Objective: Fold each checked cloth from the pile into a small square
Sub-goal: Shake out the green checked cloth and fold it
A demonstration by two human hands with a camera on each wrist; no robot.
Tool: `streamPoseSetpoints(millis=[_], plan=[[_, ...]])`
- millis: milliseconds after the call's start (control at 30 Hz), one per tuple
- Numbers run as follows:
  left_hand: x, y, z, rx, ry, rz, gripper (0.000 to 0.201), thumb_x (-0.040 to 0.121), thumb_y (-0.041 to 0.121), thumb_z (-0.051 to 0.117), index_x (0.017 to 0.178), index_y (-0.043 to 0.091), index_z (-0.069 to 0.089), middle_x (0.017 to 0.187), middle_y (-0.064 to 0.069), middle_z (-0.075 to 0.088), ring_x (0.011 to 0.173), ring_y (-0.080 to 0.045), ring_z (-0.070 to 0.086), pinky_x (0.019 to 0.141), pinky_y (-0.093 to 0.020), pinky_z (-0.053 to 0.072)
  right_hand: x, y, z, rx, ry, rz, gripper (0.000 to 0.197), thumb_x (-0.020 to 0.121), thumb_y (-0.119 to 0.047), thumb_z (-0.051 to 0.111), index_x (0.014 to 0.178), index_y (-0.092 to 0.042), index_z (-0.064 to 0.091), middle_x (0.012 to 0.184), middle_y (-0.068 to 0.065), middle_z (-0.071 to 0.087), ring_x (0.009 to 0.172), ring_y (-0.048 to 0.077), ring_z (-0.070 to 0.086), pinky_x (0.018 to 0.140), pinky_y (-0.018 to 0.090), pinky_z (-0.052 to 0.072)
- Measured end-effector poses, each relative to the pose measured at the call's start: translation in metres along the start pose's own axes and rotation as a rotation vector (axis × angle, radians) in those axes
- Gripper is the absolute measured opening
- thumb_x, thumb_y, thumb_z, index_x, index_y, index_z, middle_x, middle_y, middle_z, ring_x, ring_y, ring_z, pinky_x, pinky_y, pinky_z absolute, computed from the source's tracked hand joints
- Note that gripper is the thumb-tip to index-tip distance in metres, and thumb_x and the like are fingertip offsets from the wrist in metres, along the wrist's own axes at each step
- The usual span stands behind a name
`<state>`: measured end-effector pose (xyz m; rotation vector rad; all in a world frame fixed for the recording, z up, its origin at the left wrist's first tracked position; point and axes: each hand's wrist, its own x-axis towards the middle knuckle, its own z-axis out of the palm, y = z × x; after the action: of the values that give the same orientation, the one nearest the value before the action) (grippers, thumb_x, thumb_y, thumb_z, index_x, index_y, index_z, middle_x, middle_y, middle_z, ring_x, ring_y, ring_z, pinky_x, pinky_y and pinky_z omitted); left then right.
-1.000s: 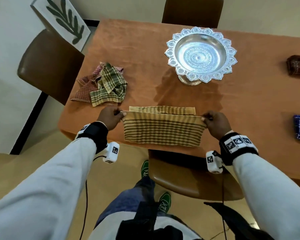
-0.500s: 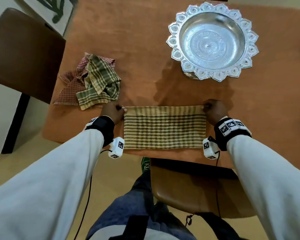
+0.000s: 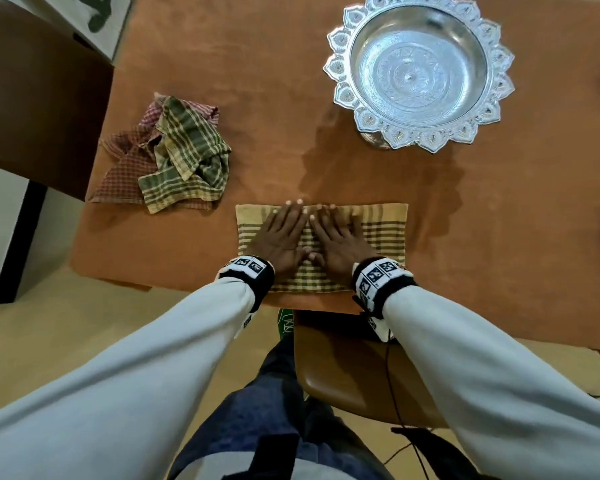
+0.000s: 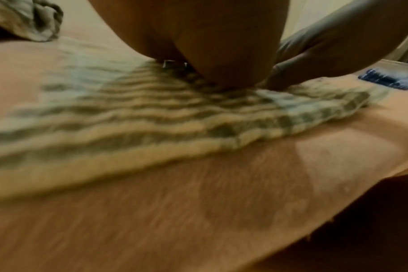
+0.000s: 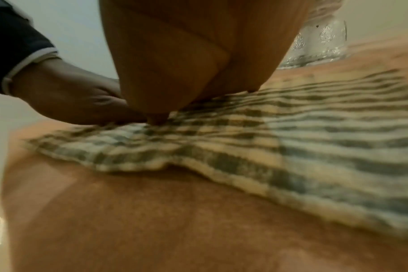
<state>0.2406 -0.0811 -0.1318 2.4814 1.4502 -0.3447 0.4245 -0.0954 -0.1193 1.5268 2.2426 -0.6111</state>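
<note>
A yellow-and-brown checked cloth [image 3: 385, 233] lies folded into a long strip near the table's front edge. My left hand [image 3: 280, 233] and right hand [image 3: 340, 233] press flat on its middle, side by side, fingers straight and pointing away from me. The wrist views show the same cloth [image 4: 151, 117] [image 5: 291, 132] under each palm, blurred. The pile of checked cloths [image 3: 174, 161], green on top of red, lies crumpled to the left of the strip.
An ornate silver pedestal bowl [image 3: 420, 71] stands at the back right. A folded blue cloth [image 4: 384, 79] lies far right. The orange table [image 3: 257, 64] ends just under my wrists. Brown chairs stand at the left [image 3: 32, 98] and below the edge [image 3: 343, 368].
My hands let go of the strip's two ends and came together onto its middle, now pressing flat. The camera tilted further down over the table.
</note>
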Motion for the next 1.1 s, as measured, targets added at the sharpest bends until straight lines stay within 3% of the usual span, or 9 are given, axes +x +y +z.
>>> streamPoseSetpoints(millis=[133, 267, 333, 467, 633, 767, 900, 1000, 1100], plan=[[-0.026, -0.037, 0.015, 0.003, 0.010, -0.017, 0.088, 0.092, 0.070, 0.024, 0.155, 0.008, 0.019, 0.163, -0.014, 0.013, 0.150, -0.029, 0.012, 0.121, -0.045, 0.012, -0.017, 0.044, 0.018, -0.042, 0.058, 0.069, 0.100, 0.082, -0.081, -0.003, 0.157, -0.015, 0.001, 0.164, 0.009, -0.007, 0.150, 0.026, -0.013, 0.116, 0.062, -0.004], [-0.044, -0.052, 0.010, -0.025, 0.021, -0.131, 0.088, 0.092, 0.067, 0.024, 0.155, 0.007, 0.017, 0.163, -0.016, 0.012, 0.150, -0.030, 0.011, 0.121, -0.046, 0.009, -0.038, 0.062, 0.023, 0.025, 0.096, 0.220, 0.103, 0.079, -0.083, 0.005, 0.155, -0.014, -0.006, 0.163, 0.007, -0.014, 0.150, 0.026, -0.015, 0.111, 0.047, -0.029], [-0.045, -0.036, 0.007, -0.043, 0.065, -0.120, 0.083, 0.094, 0.062, 0.028, 0.154, 0.006, 0.018, 0.162, -0.017, 0.013, 0.150, -0.031, 0.012, 0.121, -0.046, 0.008, -0.039, 0.046, 0.023, 0.011, 0.105, 0.162, 0.101, 0.079, -0.079, 0.003, 0.154, -0.014, -0.010, 0.160, 0.007, -0.021, 0.148, 0.027, -0.020, 0.107, 0.047, -0.034], [-0.054, 0.016, 0.020, 0.043, 0.036, 0.161, 0.076, 0.098, 0.057, 0.023, 0.155, 0.008, 0.016, 0.163, -0.014, 0.011, 0.151, -0.029, 0.008, 0.122, -0.046, 0.009, -0.045, 0.006, 0.034, -0.088, -0.017, -0.119, 0.090, 0.080, -0.068, -0.007, 0.153, -0.015, -0.014, 0.158, 0.009, -0.025, 0.149, 0.030, -0.018, 0.117, 0.061, -0.010], [-0.092, -0.011, 0.037, 0.032, 0.000, 0.046, 0.074, 0.098, 0.056, 0.024, 0.156, 0.010, 0.014, 0.164, -0.011, 0.005, 0.152, -0.027, 0.005, 0.121, -0.047, 0.010, -0.076, 0.053, 0.049, -0.065, -0.049, -0.032, 0.090, 0.087, -0.074, -0.005, 0.155, -0.015, 0.005, 0.164, 0.012, 0.003, 0.151, 0.032, 0.000, 0.116, 0.057, -0.007], [-0.113, -0.034, 0.027, 0.005, -0.007, 0.016, 0.070, 0.099, 0.055, 0.020, 0.156, 0.013, 0.018, 0.164, -0.008, 0.008, 0.151, -0.025, 0.008, 0.120, -0.048, 0.016, -0.106, 0.080, 0.034, -0.054, -0.109, 0.051, 0.108, 0.070, -0.082, -0.024, 0.156, -0.020, -0.004, 0.165, 0.005, -0.008, 0.151, 0.028, -0.009, 0.115, 0.060, -0.010], [-0.104, -0.017, -0.004, -0.380, 0.137, -0.433, 0.045, 0.093, 0.034, 0.050, 0.131, 0.009, 0.047, 0.137, -0.014, 0.046, 0.124, -0.035, 0.045, 0.101, -0.043, 0.040, -0.092, 0.075, -0.007, 0.114, 0.106, 0.109, 0.063, 0.099, -0.053, 0.022, 0.150, -0.018, 0.031, 0.160, 0.006, 0.024, 0.146, 0.028, 0.017, 0.115, 0.061, 0.010], [-0.091, -0.003, -0.023, -0.607, 0.005, -0.802, 0.046, 0.086, 0.032, 0.064, 0.120, 0.006, 0.046, 0.123, -0.018, 0.053, 0.110, -0.038, 0.055, 0.086, -0.040, 0.046, -0.055, 0.078, -0.038, 0.113, 0.159, 0.225, 0.055, 0.092, -0.019, 0.047, 0.146, -0.013, 0.034, 0.154, 0.012, 0.031, 0.142, 0.035, 0.025, 0.114, 0.061, 0.016], [-0.080, 0.002, -0.025, -0.621, -0.139, -0.960, 0.064, 0.081, 0.035, 0.074, 0.126, 0.004, 0.042, 0.129, -0.017, 0.053, 0.116, -0.037, 0.056, 0.088, -0.039, 0.047, -0.031, 0.086, -0.053, 0.096, 0.096, 0.346, 0.051, 0.085, -0.019, 0.056, 0.135, -0.015, 0.046, 0.138, 0.014, 0.042, 0.130, 0.040, 0.037, 0.108, 0.059, 0.029]])
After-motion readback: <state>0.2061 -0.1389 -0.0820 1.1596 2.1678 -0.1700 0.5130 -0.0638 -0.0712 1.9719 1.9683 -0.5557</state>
